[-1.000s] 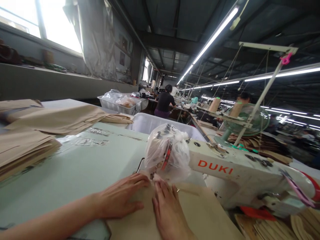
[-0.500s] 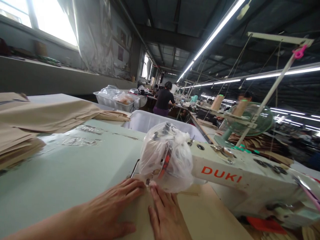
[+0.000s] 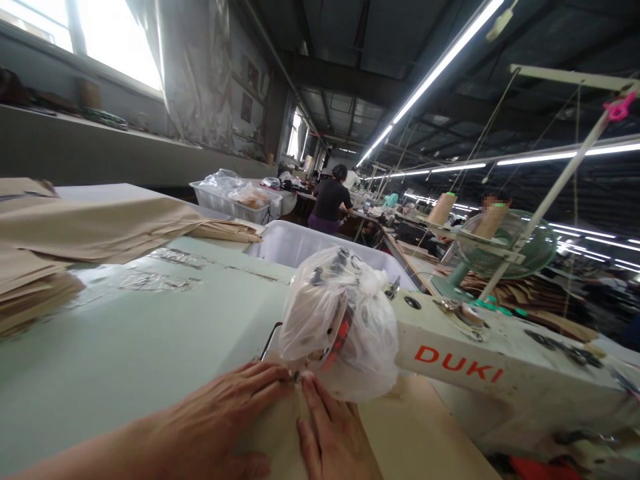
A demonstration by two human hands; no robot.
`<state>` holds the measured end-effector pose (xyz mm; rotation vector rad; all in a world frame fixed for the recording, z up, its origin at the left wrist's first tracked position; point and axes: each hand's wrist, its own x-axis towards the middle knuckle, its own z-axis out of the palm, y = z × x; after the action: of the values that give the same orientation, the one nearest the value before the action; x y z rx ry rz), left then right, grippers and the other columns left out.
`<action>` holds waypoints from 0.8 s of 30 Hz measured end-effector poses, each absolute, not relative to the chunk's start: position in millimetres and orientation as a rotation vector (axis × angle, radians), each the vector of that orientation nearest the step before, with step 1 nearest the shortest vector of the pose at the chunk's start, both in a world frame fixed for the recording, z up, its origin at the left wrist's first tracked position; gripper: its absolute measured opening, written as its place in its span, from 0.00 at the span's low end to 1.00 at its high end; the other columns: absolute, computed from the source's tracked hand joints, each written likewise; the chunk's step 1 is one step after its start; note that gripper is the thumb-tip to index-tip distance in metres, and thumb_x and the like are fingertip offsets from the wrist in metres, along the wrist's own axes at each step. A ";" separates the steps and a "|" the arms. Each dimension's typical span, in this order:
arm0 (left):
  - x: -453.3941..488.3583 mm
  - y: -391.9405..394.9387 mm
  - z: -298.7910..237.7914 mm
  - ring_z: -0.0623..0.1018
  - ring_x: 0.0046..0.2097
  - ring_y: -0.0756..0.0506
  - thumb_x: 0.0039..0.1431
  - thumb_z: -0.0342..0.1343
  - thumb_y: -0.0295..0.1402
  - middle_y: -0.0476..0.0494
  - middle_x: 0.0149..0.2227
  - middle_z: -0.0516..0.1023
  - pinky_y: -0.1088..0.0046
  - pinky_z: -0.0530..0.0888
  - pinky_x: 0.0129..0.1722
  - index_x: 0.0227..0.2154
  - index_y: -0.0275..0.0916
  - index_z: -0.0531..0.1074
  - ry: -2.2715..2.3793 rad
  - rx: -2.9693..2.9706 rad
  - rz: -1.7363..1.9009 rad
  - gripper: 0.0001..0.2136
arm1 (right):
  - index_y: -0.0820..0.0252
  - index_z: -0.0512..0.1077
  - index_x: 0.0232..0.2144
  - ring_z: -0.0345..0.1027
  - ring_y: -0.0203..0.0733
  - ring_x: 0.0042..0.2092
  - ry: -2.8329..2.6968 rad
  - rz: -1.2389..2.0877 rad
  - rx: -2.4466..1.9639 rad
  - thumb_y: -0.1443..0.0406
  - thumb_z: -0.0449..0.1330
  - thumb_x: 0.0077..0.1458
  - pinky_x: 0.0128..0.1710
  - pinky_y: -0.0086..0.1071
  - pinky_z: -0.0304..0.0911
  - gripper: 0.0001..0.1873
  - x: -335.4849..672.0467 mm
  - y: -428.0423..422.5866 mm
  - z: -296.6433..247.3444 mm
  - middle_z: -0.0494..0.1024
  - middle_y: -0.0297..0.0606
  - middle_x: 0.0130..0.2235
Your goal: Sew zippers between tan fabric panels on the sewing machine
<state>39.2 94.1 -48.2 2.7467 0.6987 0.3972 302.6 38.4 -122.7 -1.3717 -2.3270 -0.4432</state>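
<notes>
Tan fabric point(image 3: 420, 433) lies flat on the bed of a sewing machine point(image 3: 460, 347) marked DUKI. A clear plastic bag point(image 3: 345, 327) wraps the machine's head and hides most of the needle area. My left hand point(image 3: 225, 413) rests flat on the fabric's left side, fingers stretched toward the presser foot point(image 3: 295, 377). Just right of it, my right hand point(image 3: 335, 427) presses the fabric with its fingers extended, tips close to the foot under the bag. Neither hand grips anything.
Stacks of tan fabric pieces point(image 3: 100, 230) lie at the left of the pale green table point(image 3: 150, 347). A white bin point(image 3: 285, 240) stands behind the machine. Thread cones point(image 3: 443, 209) and a green fan point(image 3: 515, 243) are at right. A person in black point(image 3: 331, 200) works farther back.
The view has shifted slightly, so the machine sits a little farther right and lower. Both hands keep nearly the same place on the fabric.
</notes>
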 end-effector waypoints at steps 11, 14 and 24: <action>37.1 105.8 -47.7 0.66 0.66 0.34 0.60 0.62 0.48 0.45 0.69 0.61 0.56 0.63 0.67 0.69 0.51 0.58 0.612 2.777 0.355 0.36 | 0.53 0.49 0.72 0.64 0.55 0.62 -2.218 -0.315 -1.529 0.64 0.50 0.67 0.59 0.52 0.68 0.33 285.6 32.4 -121.7 0.64 0.39 0.65; 36.4 107.5 -46.7 0.66 0.66 0.34 0.58 0.64 0.47 0.45 0.68 0.62 0.56 0.63 0.67 0.69 0.52 0.59 0.617 2.783 0.347 0.37 | 0.56 0.51 0.71 0.64 0.57 0.62 -2.228 -0.314 -1.561 0.64 0.49 0.67 0.59 0.55 0.67 0.32 281.2 31.8 -119.1 0.65 0.42 0.65; 34.9 105.8 -53.6 0.63 0.68 0.34 0.60 0.63 0.46 0.44 0.69 0.60 0.56 0.62 0.68 0.70 0.49 0.56 0.632 2.792 0.312 0.38 | 0.56 0.40 0.73 0.68 0.55 0.60 -2.349 -0.459 -1.436 0.61 0.52 0.68 0.54 0.48 0.73 0.38 296.1 37.9 -121.7 0.65 0.43 0.64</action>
<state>34.9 105.8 -53.6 2.7919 0.6325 0.3118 296.1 37.9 -121.7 -1.4357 -2.3488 -0.4586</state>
